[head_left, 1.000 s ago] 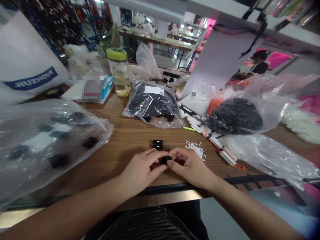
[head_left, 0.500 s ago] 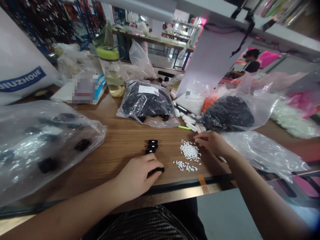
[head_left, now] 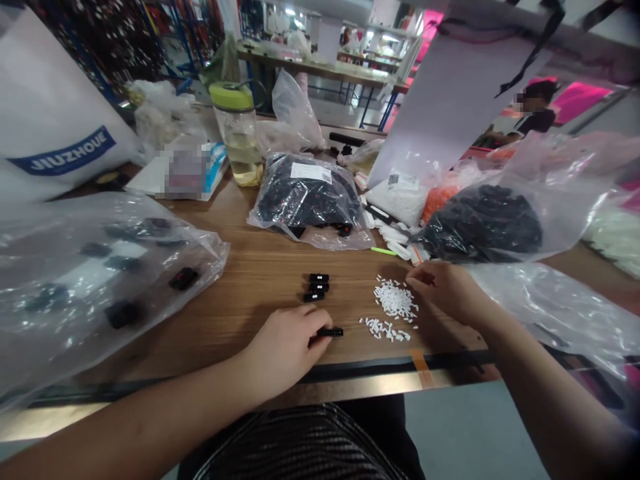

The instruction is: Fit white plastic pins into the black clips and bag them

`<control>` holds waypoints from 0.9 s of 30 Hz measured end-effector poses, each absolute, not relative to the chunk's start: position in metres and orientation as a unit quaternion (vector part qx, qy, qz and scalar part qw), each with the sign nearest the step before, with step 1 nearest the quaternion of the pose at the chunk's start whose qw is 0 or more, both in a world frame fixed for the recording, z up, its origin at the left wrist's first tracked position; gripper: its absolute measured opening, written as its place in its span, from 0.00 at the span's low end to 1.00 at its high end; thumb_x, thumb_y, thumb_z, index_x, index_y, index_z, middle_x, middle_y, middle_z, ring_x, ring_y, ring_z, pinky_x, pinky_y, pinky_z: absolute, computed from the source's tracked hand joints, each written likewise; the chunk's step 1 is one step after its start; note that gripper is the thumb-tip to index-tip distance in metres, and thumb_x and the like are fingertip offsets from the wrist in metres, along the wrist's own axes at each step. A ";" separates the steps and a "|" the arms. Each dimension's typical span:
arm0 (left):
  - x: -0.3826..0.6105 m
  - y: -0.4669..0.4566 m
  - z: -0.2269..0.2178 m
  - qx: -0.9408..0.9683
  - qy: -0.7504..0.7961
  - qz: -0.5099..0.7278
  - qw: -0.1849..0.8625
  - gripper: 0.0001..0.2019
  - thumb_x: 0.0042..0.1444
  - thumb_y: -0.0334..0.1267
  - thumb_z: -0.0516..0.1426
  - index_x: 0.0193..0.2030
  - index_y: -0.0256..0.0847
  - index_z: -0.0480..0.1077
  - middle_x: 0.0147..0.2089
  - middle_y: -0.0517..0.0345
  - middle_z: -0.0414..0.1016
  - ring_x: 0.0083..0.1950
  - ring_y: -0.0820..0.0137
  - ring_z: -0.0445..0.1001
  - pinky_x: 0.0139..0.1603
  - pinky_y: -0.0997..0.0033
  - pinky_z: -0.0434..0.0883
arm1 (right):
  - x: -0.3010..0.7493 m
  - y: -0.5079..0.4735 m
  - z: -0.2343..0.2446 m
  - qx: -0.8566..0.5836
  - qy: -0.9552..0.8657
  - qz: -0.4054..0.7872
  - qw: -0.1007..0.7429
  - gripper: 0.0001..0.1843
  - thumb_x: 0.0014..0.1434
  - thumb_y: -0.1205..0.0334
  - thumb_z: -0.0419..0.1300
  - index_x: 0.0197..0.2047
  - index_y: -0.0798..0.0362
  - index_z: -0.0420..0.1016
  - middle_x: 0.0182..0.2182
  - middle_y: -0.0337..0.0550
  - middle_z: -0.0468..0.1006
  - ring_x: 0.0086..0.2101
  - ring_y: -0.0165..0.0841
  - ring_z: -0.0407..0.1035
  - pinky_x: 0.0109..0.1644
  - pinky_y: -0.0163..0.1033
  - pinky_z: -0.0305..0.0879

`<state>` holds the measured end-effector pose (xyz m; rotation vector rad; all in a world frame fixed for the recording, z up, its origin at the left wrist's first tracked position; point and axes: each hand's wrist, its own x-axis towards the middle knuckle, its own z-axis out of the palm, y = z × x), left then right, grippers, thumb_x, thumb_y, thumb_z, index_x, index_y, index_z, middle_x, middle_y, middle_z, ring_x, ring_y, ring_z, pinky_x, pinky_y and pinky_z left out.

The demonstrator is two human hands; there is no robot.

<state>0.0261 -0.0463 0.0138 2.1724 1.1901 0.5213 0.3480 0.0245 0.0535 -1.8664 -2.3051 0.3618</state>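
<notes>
I'm seeing the wooden table [head_left: 260, 280] carrying a bulging bag of black parts [head_left: 307, 200]. Hands are working well apart. My left hand [head_left: 285, 350] is clamping a small black part [head_left: 327, 331], fingers hiding one end. Three more black parts [head_left: 315, 287] are sitting just ahead. My right hand [head_left: 445, 290] is hovering beside a white pellet pile [head_left: 395, 298]; can't tell if it's pinching any.

Blue metal shelving racks [head_left: 176, 40] packed with dark goods stand at the far left of a bright, crowded workroom. Beyond them runs a long wooden table on blue legs [head_left: 320, 72], with white pillars [head_left: 330, 40] and a pink panel [head_left: 577, 100] nearby, under ceiling lights [head_left: 290, 11], above a grey floor [head_left: 470, 433].
</notes>
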 end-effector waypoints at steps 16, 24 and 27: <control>0.028 -0.048 0.021 0.827 0.455 0.183 0.275 0.02 0.59 0.32 0.58 0.38 0.41 0.72 0.37 0.61 0.75 0.33 0.68 0.73 0.34 0.67 0.67 | 0.237 -0.043 0.035 -0.403 -0.848 0.265 0.220 0.04 0.64 0.67 0.59 0.36 0.52 0.73 0.38 0.42 0.74 0.41 0.35 0.66 0.49 0.46 0.62; 0.027 -0.049 0.018 0.825 0.457 0.182 0.278 0.01 0.59 0.33 0.58 0.37 0.41 0.72 0.37 0.61 0.75 0.33 0.68 0.73 0.34 0.67 0.67 | 0.231 -0.047 0.038 -0.382 -0.885 0.161 0.212 0.07 0.65 0.68 0.58 0.35 0.53 0.76 0.35 0.42 0.77 0.38 0.35 0.65 0.47 0.46 0.58; 0.027 -0.049 0.018 0.825 0.457 0.185 0.276 0.01 0.59 0.33 0.59 0.36 0.41 0.71 0.36 0.61 0.74 0.32 0.69 0.72 0.34 0.68 0.66 | 0.231 -0.050 0.038 -0.363 -0.899 0.118 0.215 0.07 0.65 0.68 0.58 0.38 0.53 0.78 0.34 0.41 0.79 0.37 0.35 0.66 0.47 0.47 0.57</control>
